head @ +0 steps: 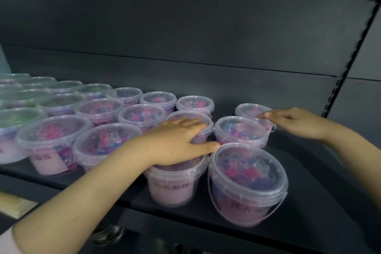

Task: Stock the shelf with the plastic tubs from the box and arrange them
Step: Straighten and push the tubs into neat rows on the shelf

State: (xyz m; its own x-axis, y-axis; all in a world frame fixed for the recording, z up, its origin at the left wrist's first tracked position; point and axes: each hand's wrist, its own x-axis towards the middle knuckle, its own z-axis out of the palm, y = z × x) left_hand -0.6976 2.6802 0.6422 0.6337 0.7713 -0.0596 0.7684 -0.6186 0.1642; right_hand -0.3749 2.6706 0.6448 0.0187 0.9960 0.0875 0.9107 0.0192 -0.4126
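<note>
Several clear plastic tubs with pink and blue contents stand in rows on the dark shelf (pixel 309 181). My left hand (pixel 177 142) lies flat across the lid of a front-row tub (pixel 175 183), fingers reaching onto the tub behind it (pixel 203 128). My right hand (pixel 296 121) stretches left with straight fingers touching the lid of the back right tub (pixel 247 110). Between my hands stands another tub (pixel 240 131), and the nearest tub (pixel 247 181) sits at the shelf's front edge, its handle hanging down.
Tubs with green contents (pixel 24 97) fill the shelf's left end. The dark back panel (pixel 185 27) rises behind, with a slotted upright (pixel 340 86) at the right. Bare shelf lies right of the tubs. A tan box edge (pixel 14 206) shows below left.
</note>
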